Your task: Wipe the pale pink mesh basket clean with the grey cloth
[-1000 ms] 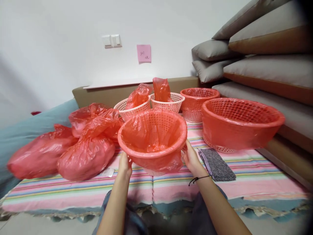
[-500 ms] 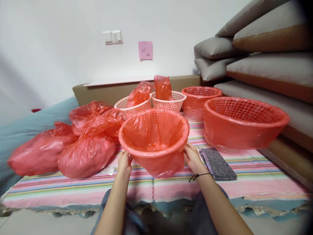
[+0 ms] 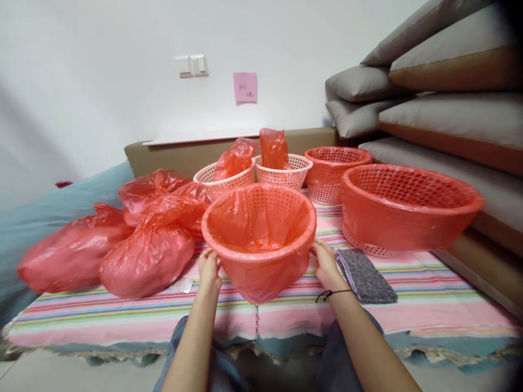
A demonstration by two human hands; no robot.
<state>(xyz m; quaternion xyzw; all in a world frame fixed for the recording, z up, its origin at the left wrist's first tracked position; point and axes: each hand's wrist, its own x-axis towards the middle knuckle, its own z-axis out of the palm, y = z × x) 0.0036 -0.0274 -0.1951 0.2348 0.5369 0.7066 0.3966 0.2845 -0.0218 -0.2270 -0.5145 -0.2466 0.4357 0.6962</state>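
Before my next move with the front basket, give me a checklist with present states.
1. Left hand at the front basket: ok, just below the rim.
2. Right hand at the opposite side: ok.
3. Red bag folded over that rim: ok where visible.
4. Firm grip: cannot tell, contact partly hidden.
5. Base resting on the striped cover: cannot tell, bag hides it.
6. Loose bag spread over the right-hand pale basket: not ok, bunched inside, visible rim bare.
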